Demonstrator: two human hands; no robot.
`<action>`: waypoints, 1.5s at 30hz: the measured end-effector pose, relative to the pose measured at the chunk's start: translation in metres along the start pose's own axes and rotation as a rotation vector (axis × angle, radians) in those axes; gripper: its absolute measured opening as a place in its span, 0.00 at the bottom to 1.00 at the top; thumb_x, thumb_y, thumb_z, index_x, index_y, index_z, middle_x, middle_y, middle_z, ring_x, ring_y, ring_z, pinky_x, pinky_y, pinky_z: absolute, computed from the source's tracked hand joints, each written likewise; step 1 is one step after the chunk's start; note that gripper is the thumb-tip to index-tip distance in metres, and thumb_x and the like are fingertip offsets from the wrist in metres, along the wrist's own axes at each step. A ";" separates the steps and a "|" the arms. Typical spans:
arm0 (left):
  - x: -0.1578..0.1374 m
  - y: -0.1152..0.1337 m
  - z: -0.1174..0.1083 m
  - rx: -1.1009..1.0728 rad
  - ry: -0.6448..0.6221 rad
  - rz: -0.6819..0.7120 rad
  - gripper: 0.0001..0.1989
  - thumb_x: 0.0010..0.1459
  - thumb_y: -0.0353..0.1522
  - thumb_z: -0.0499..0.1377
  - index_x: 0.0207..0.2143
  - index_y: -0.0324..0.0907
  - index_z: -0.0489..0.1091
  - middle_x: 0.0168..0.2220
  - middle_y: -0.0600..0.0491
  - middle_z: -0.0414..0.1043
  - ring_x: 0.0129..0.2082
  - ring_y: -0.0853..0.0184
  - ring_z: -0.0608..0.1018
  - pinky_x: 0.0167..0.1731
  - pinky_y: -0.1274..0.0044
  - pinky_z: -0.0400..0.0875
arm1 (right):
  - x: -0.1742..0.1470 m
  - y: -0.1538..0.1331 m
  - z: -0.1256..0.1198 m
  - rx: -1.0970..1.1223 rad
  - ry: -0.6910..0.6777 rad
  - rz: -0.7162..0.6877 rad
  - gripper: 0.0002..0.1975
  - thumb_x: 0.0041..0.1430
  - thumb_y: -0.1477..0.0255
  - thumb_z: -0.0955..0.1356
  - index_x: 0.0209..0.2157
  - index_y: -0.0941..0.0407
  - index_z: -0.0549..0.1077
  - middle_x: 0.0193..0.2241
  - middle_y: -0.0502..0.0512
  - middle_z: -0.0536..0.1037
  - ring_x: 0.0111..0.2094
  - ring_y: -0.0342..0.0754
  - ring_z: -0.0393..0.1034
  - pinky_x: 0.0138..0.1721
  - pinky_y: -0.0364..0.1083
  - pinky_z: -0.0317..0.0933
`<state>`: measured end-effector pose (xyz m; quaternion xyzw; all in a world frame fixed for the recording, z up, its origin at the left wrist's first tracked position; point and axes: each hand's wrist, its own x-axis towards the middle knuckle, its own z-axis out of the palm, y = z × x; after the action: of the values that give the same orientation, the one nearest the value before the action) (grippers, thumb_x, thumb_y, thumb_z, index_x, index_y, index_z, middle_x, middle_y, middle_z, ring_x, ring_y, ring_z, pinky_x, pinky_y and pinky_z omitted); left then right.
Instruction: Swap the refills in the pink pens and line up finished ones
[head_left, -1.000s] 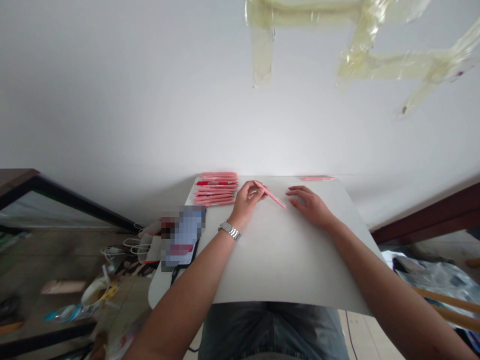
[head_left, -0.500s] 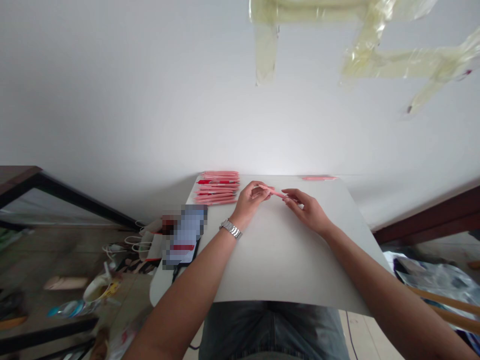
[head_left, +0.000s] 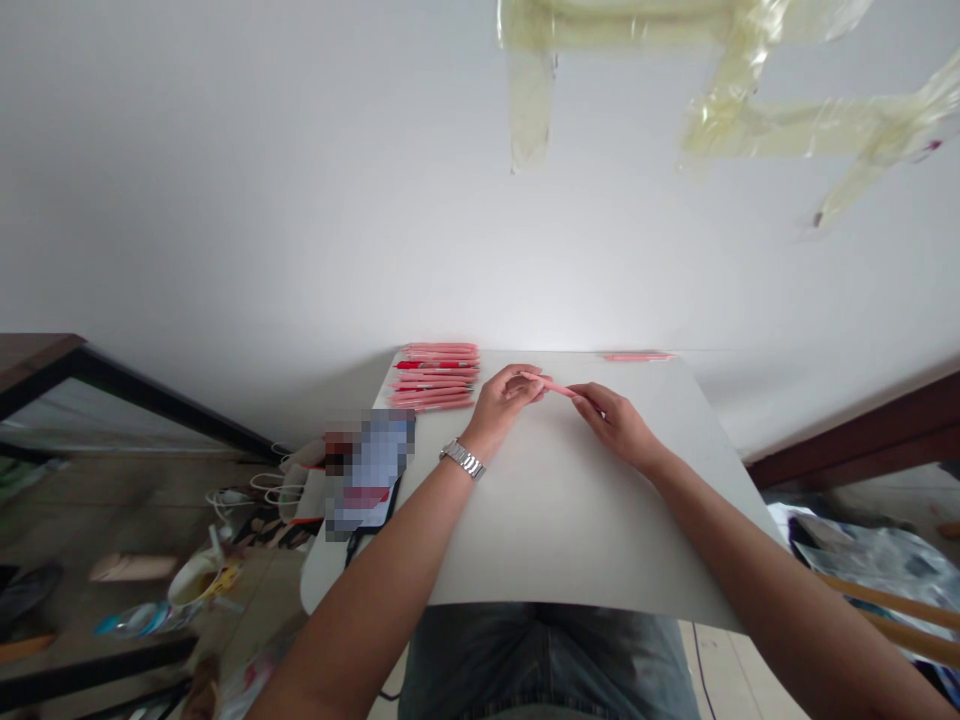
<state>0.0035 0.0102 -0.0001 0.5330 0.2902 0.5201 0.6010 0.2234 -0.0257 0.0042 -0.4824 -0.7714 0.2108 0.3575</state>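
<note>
A pink pen (head_left: pixel 556 387) is held between my two hands above the white table (head_left: pixel 570 520). My left hand (head_left: pixel 508 393), with a silver watch (head_left: pixel 463 457) at the wrist, is closed around its left part. The fingers of my right hand (head_left: pixel 611 418) pinch its right end. To the left of my left hand, several pink pens (head_left: pixel 435 376) lie in a stacked row, with a red one (head_left: pixel 431 365) among them. Another pink pen (head_left: pixel 637 357) lies alone at the table's far right edge, by the wall.
A phone (head_left: pixel 371 470), blurred in the picture, rests at the table's left edge with a cable. Beyond that edge are white cords (head_left: pixel 277 490), a cup (head_left: pixel 193 580) and a plastic bottle (head_left: pixel 135 620). Yellowed tape (head_left: pixel 637 25) sticks to the wall. A wooden chair part (head_left: pixel 885 620) stands at right.
My right hand's fingers have closed together onto the pen's right end, where they were more spread before. My left hand and the pen have barely shifted.
</note>
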 end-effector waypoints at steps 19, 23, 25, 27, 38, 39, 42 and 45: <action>0.000 0.001 0.001 -0.060 0.007 -0.035 0.17 0.60 0.44 0.67 0.45 0.42 0.81 0.48 0.47 0.80 0.51 0.58 0.80 0.59 0.62 0.74 | -0.002 -0.005 0.000 0.043 -0.010 0.054 0.23 0.73 0.52 0.58 0.44 0.53 0.77 0.37 0.54 0.82 0.34 0.49 0.74 0.39 0.47 0.67; 0.000 0.001 0.001 -0.060 0.012 -0.041 0.17 0.61 0.44 0.67 0.45 0.42 0.81 0.48 0.47 0.80 0.52 0.58 0.80 0.60 0.63 0.74 | -0.001 -0.001 0.003 0.034 0.010 0.032 0.22 0.73 0.53 0.58 0.44 0.52 0.76 0.38 0.55 0.82 0.36 0.51 0.75 0.40 0.48 0.67; 0.000 0.001 0.001 -0.060 0.016 -0.042 0.17 0.61 0.44 0.67 0.45 0.42 0.82 0.48 0.47 0.80 0.52 0.58 0.80 0.59 0.63 0.74 | -0.001 0.000 0.004 0.028 0.018 0.024 0.22 0.73 0.53 0.58 0.44 0.52 0.76 0.39 0.56 0.82 0.37 0.51 0.75 0.41 0.48 0.67; 0.000 0.001 0.001 -0.057 0.021 -0.042 0.17 0.61 0.44 0.67 0.45 0.42 0.82 0.48 0.47 0.80 0.52 0.58 0.80 0.59 0.62 0.74 | -0.001 0.000 0.005 0.016 0.025 0.021 0.21 0.73 0.53 0.58 0.44 0.52 0.75 0.39 0.56 0.82 0.38 0.52 0.76 0.41 0.49 0.67; 0.001 0.000 0.001 -0.055 0.043 -0.040 0.18 0.60 0.45 0.67 0.43 0.41 0.82 0.50 0.46 0.80 0.52 0.57 0.80 0.60 0.62 0.74 | 0.001 -0.001 0.007 -0.031 0.055 -0.016 0.19 0.74 0.56 0.58 0.45 0.53 0.75 0.38 0.57 0.81 0.39 0.53 0.75 0.41 0.49 0.66; 0.001 0.000 0.001 -0.056 0.043 -0.042 0.18 0.59 0.46 0.67 0.43 0.41 0.82 0.50 0.45 0.79 0.52 0.57 0.80 0.60 0.62 0.74 | 0.001 -0.001 0.007 -0.034 0.058 -0.018 0.20 0.74 0.56 0.58 0.45 0.53 0.75 0.38 0.57 0.81 0.38 0.53 0.75 0.41 0.49 0.66; 0.001 0.001 0.002 -0.058 0.055 -0.043 0.19 0.59 0.46 0.67 0.43 0.40 0.81 0.51 0.45 0.79 0.51 0.58 0.80 0.59 0.63 0.74 | 0.001 -0.001 0.008 -0.045 0.080 -0.029 0.19 0.74 0.57 0.59 0.45 0.54 0.75 0.37 0.57 0.80 0.37 0.52 0.75 0.40 0.49 0.65; 0.001 0.002 0.003 -0.052 0.081 -0.040 0.19 0.59 0.46 0.67 0.43 0.40 0.81 0.50 0.45 0.80 0.49 0.60 0.81 0.58 0.64 0.75 | 0.002 -0.001 0.010 -0.054 0.094 -0.047 0.18 0.75 0.58 0.59 0.45 0.54 0.74 0.37 0.57 0.80 0.37 0.51 0.74 0.40 0.48 0.64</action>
<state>0.0059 0.0092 0.0032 0.4895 0.3114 0.5366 0.6128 0.2153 -0.0242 -0.0012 -0.4827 -0.7703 0.1585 0.3853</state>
